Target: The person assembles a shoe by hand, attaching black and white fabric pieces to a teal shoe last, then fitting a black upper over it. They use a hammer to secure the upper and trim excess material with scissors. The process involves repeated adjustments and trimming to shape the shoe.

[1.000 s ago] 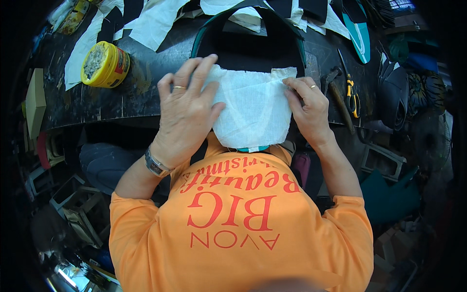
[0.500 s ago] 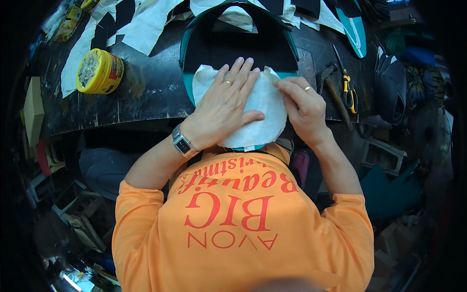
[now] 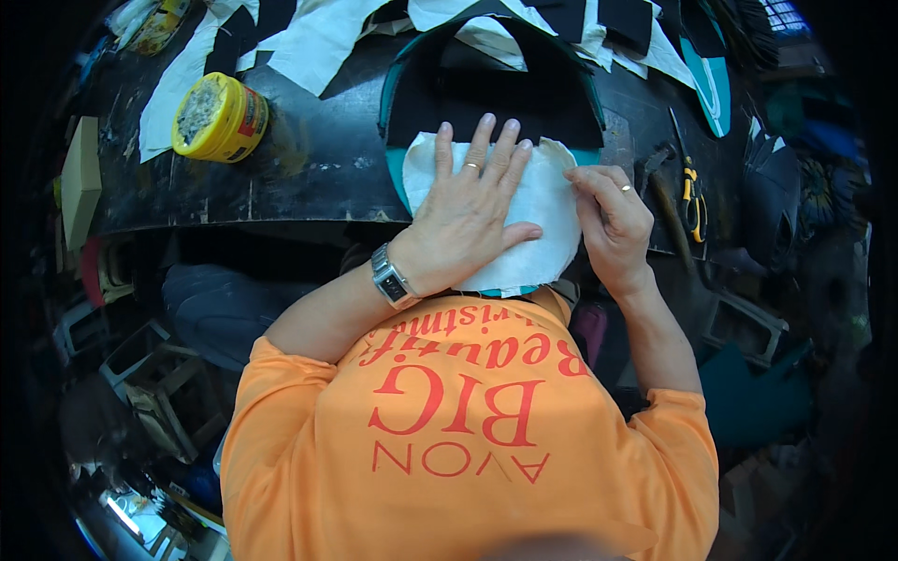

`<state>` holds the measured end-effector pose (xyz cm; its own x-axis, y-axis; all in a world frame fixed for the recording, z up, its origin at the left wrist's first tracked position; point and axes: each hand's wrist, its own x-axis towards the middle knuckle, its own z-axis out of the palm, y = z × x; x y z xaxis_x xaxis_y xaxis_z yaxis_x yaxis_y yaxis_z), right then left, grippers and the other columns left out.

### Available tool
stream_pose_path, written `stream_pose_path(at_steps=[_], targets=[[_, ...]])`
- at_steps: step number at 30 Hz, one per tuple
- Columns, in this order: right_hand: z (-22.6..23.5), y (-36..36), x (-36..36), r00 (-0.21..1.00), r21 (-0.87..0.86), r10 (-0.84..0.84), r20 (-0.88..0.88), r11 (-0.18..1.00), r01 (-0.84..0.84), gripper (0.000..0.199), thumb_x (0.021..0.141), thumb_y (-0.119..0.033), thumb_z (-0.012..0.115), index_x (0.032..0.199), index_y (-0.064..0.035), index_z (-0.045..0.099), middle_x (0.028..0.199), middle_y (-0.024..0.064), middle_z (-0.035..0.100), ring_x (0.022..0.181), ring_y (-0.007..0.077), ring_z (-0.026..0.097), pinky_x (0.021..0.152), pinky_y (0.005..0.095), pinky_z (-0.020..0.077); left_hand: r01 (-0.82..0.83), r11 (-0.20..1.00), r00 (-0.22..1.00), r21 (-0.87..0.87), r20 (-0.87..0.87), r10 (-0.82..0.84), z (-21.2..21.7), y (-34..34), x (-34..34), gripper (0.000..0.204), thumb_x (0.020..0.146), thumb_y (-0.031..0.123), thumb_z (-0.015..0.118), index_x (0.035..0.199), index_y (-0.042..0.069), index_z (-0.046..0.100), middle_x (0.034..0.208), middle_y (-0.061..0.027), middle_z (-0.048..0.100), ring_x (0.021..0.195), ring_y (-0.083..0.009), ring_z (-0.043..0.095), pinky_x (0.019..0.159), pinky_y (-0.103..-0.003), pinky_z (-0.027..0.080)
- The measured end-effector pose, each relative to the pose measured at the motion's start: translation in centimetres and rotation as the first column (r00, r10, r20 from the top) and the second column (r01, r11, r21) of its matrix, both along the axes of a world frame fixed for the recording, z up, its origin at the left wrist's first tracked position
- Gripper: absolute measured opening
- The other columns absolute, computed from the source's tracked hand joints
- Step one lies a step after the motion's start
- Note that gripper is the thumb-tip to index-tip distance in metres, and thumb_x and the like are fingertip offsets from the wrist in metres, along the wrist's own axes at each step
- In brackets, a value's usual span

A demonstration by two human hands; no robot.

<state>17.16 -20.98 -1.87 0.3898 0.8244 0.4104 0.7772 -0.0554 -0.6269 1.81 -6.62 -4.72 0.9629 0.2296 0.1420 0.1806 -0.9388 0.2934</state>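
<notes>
A white cloth piece (image 3: 547,224) lies over the near part of a teal and black curved piece (image 3: 440,89), which overhangs the table's near edge. Teal shows around the cloth's sides and below it. My left hand (image 3: 472,206) rests flat on the cloth with fingers spread, thumb toward the right. At the cloth's upper right edge, my right hand (image 3: 613,220) has thumb and forefinger pinched together on it. Its other fingers are curled in. The exact bit of cloth between those fingertips is hidden.
On the dark table (image 3: 309,178) stands an open yellow tub (image 3: 224,117) at left. A hammer (image 3: 669,206) and yellow-handled scissors (image 3: 692,201) lie at right. White cloth scraps (image 3: 323,42) and a teal-and-white cut piece (image 3: 708,84) lie along the back.
The whole view has shifted, so everything sits farther right and slightly lower. My left fingers have spread a little wider on the cloth. My right hand keeps its pinch at the edge.
</notes>
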Motion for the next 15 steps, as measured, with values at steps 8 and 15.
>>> stream_pose_path(at_steps=[8, 15], targets=[[-0.4, 0.0, 0.8, 0.990, -0.001, -0.093, -0.104, 0.996, 0.093, 0.024, 0.084, 0.008, 0.063, 0.106, 0.0010, 0.067, 0.090, 0.0130, 0.068, 0.079, 0.0249, 0.068, 0.072, 0.0310, 0.0536, -0.036, 0.998, 0.998, 0.050, -0.052, 0.039, 0.7, -0.5, 0.6, 0.090, 0.089, 0.064, 0.054, 0.151, 0.003, 0.033, 0.156, -0.0215, 0.029, 0.148, -0.0389, 0.020, 0.113, -0.066, 0.013], [1.6, -0.3, 2.8, 0.999, 0.007, -0.035, -0.015, 0.999, 0.035, 0.039, 0.081, 0.012, 0.060, 0.116, -0.0037, 0.066, 0.107, 0.0135, 0.062, 0.086, 0.0240, 0.065, 0.074, 0.0306, 0.0541, -0.022, 0.998, 0.996, 0.066, -0.082, 0.027, 1.4, -0.3, 0.9, 0.086, 0.089, 0.063, 0.055, 0.151, 0.006, 0.034, 0.154, -0.0209, 0.032, 0.145, -0.0393, 0.024, 0.112, -0.067, 0.017]])
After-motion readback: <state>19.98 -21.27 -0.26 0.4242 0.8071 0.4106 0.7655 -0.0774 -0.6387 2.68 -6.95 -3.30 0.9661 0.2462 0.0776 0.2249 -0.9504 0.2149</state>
